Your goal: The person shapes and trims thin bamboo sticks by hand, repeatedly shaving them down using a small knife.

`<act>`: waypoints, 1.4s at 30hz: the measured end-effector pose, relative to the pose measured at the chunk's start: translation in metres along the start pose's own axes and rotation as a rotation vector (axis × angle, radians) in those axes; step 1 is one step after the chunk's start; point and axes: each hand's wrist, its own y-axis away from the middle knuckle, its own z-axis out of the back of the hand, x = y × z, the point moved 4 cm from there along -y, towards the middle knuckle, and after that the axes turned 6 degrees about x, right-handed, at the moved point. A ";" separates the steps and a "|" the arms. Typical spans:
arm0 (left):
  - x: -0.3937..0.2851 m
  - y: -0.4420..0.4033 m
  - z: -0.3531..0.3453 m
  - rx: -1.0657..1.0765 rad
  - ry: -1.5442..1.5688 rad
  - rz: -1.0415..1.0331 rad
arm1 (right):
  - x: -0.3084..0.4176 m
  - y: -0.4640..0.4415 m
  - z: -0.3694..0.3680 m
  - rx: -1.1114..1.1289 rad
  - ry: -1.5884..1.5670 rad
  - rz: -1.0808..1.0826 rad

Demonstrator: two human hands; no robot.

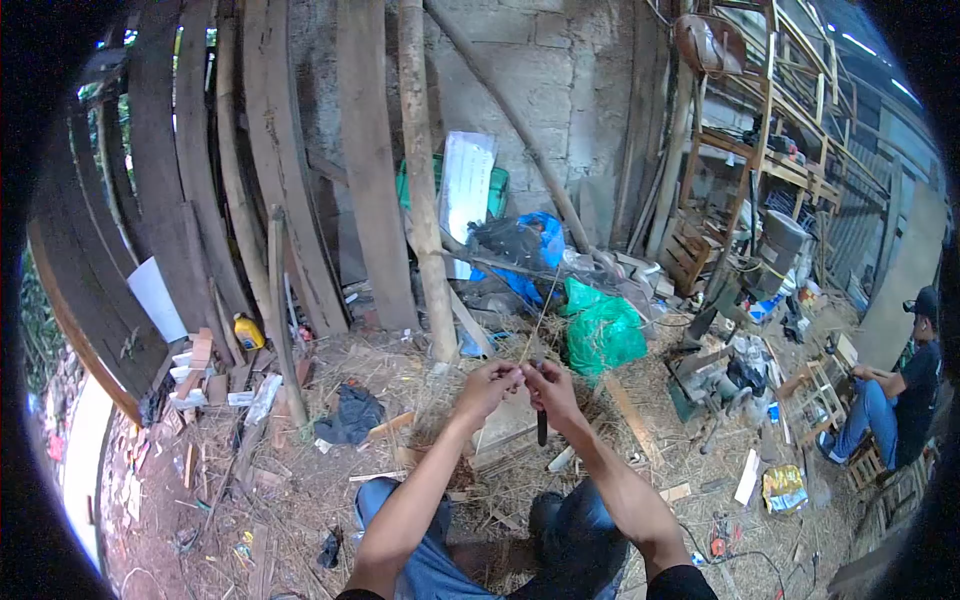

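a: what are the hands doing?

b: the left hand has its fingers drawn into a pinch at what looks like the near end of a thin strip. the right hand is just beside it, fingertips almost meeting the left's, curled around a dark tool that sticks out below the palm.

a: is it a knife?

b: can't tell; only the handle-like part shows clearly.

a: and where does the strip go?

b: up and away from the fingertips, ahead of both hands, slanting a little to the right, past the left side of the green bag.

a: what might go wrong?

b: if the tool has an edge, i'd worry most about a slip: the left fingers are so close to the right ones that a sudden give in the strip could bring the edge onto them. the strip also looks slender, so a sharp bend at the pinch might crack it.

a: anything around to snag it?

b: its far part reaches out over clutter, so a sweep to the right could catch the bag. the wooden board to the right of the right hand lies low, well apart from the strip.
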 end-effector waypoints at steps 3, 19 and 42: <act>0.011 0.001 -0.008 0.111 0.062 0.121 | 0.011 0.003 0.007 -0.079 -0.118 0.056; -0.112 0.015 0.039 -0.297 -1.091 -0.757 | -0.001 0.003 0.024 -0.078 1.188 0.306; 0.034 0.019 0.032 0.054 -0.085 0.081 | 0.009 0.007 0.004 0.166 0.807 0.311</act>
